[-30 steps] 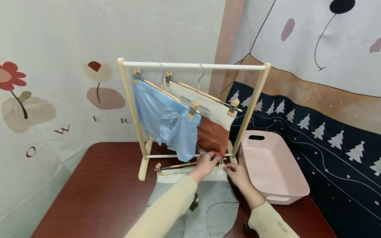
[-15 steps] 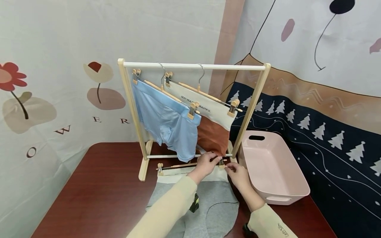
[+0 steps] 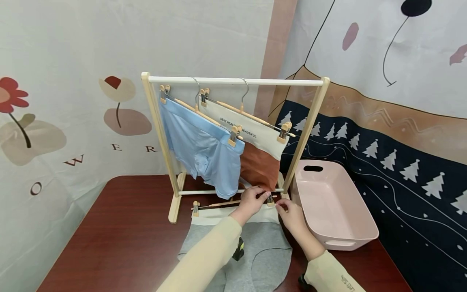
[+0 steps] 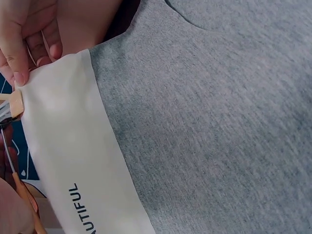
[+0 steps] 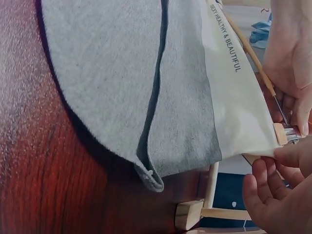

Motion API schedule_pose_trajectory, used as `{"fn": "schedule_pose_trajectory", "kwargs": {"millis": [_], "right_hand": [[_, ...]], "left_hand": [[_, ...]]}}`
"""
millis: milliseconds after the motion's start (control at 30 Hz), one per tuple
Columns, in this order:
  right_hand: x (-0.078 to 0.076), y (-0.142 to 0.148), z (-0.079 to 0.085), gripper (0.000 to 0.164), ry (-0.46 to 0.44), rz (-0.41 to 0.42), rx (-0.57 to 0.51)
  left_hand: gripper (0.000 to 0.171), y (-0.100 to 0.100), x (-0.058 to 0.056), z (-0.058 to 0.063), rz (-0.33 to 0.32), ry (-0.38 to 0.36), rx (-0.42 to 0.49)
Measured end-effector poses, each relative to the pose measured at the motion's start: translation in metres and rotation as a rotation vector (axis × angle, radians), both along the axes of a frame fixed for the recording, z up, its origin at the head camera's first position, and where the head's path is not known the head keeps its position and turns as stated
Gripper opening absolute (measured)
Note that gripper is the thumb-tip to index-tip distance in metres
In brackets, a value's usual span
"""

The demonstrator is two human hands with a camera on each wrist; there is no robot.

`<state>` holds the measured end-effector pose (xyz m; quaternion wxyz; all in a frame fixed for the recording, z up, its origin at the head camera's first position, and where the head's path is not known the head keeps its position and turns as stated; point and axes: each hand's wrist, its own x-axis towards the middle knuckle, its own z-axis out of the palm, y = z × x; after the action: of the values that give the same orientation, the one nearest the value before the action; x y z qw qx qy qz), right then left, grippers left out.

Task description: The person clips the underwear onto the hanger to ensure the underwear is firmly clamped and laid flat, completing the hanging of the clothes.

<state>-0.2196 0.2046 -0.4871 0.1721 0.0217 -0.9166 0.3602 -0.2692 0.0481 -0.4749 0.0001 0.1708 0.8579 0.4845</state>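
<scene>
Grey boxer briefs (image 3: 262, 243) with a white lettered waistband (image 5: 239, 97) lie on the table below the rack. A clip hanger (image 3: 219, 205) runs along the waistband, its left clip (image 3: 196, 209) at one end. My left hand (image 3: 252, 205) pinches the right clip (image 5: 281, 133), which sits at the waistband's edge. In the right wrist view that hand (image 5: 290, 63) comes from the upper right. My right hand (image 3: 293, 217) pinches the waistband's right corner beside this clip; the left wrist view shows its fingertips (image 4: 20, 78) on the fabric. Part of the hanger is hidden behind my left hand.
Right behind the hands stands a wooden rack (image 3: 233, 80) with a white bar. Light blue boxer briefs (image 3: 200, 146) and white-and-rust briefs (image 3: 259, 162) hang from it on clip hangers. A pink bin (image 3: 335, 202) stands at the right on the dark red table (image 3: 120, 243).
Both hands stay at the right clip and waistband corner. The hanger's left clip has turned slightly, and the head view has shifted a little.
</scene>
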Motion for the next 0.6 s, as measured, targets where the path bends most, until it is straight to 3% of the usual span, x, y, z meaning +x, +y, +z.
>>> {"fn": "schedule_pose_trajectory", "kwargs": {"millis": [367,600], "right_hand": [[-0.0014,0.0008,-0.0004,0.007,0.09,0.017,-0.038],[-0.0063,-0.0001,0.0032,0.006,0.081,0.002,-0.08]], "left_hand": [[0.033,-0.0001,0.0014,-0.0004,-0.004,-0.015,-0.022],[0.037,0.0006,0.0015,0.0001,-0.009,-0.026,-0.027]]}}
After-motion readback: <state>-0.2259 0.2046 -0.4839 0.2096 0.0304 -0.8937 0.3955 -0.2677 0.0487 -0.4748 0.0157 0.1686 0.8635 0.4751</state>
